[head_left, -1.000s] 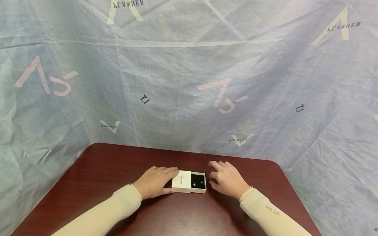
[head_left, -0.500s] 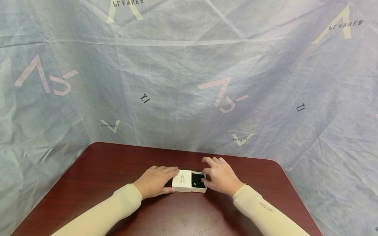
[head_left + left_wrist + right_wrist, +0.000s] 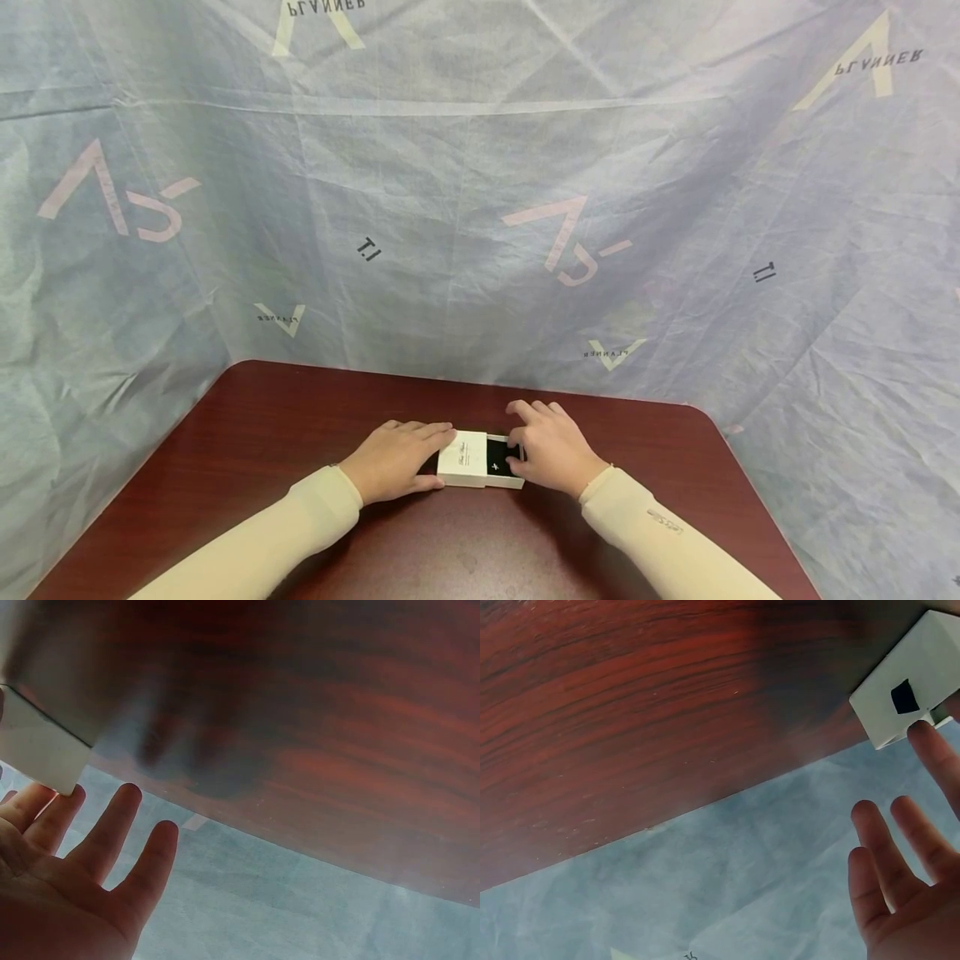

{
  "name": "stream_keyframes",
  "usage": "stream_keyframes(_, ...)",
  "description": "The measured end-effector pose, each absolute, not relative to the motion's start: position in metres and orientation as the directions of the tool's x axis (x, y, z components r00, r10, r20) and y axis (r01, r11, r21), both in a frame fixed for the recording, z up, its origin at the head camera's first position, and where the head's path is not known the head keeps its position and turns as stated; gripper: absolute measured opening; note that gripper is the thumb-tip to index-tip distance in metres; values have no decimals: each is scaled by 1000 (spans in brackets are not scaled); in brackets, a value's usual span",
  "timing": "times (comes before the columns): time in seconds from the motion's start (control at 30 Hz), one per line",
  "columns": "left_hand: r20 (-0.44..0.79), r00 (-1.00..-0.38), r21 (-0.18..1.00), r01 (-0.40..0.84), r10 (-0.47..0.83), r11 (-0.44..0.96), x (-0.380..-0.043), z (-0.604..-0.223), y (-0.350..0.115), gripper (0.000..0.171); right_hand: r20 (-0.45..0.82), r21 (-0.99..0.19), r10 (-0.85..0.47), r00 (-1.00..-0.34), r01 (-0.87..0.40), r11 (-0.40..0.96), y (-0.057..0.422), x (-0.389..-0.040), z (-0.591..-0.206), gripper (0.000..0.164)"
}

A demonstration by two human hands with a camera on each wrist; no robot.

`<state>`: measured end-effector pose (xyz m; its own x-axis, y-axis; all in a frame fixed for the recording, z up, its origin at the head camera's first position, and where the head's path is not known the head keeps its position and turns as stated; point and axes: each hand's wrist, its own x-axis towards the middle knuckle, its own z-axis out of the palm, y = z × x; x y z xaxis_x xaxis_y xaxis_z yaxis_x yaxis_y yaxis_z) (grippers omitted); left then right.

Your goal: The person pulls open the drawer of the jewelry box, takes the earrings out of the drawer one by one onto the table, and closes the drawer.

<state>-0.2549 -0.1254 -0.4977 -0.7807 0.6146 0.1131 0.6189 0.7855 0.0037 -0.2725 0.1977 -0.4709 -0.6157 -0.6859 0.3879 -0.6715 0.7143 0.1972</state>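
On the dark red table (image 3: 480,542), a small white box (image 3: 462,460) sits pinched by the left hand (image 3: 395,462), while the half-curled right hand (image 3: 553,446) touches its jutting drawer (image 3: 504,482), any firmer hold unclear.

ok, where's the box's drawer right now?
In the head view, low and just right of centre: the drawer sticks out of the white cover's right side, with the right hand at its outer end.

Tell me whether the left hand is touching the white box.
Touching. The left wrist view shows it: the left hand has its fingertips against the edge of the white box, with no gap between them.
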Motion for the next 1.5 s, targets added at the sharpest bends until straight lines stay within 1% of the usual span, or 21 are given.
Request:
stream_keyframes(0.3, 129, -776, -4, 622, 617, 783, -254, -499, -126, 77, 308, 160, -671, -674, -659, 735, 191, -273, -472, 8)
stream_keyframes(0.5, 129, -778, 6, 620, 615, 784, -255, -499, -126, 77, 243, 120, -645, -725, -637, 762, 187, -275, -470, 8)
stream_keyframes(0.6, 128, -779, 6, 619, 614, 785, -255, -499, -126, 77, 222, 100, -637, -738, -633, 768, 185, -276, -469, 11)
stream_keyframes(0.83, 117, -782, 15, 618, 613, 786, -255, -500, -126, 77, 225, 97, -643, -732, -640, 762, 183, -276, -470, 30)
stream_keyframes(0.97, 115, -782, 16, 618, 612, 786, -255, -500, -126, 77, 230, 100, -644, -729, -641, 761, 182, -275, -469, 36)
stream_keyframes(1.1, 112, -783, 19, 617, 611, 787, -255, -501, -126, 77, 222, 104, -642, -734, -637, 764, 181, -275, -469, 36)
stream_keyframes(1.33, 124, -779, 18, 621, 615, 783, -255, -501, -126, 78, 171, 118, -647, -743, -636, 762, 181, -277, -467, 28)
stream_keyframes(1.5, 126, -781, 12, 618, 612, 786, -255, -498, -125, 78, 144, 115, -650, -746, -640, 760, 179, -276, -464, 31)
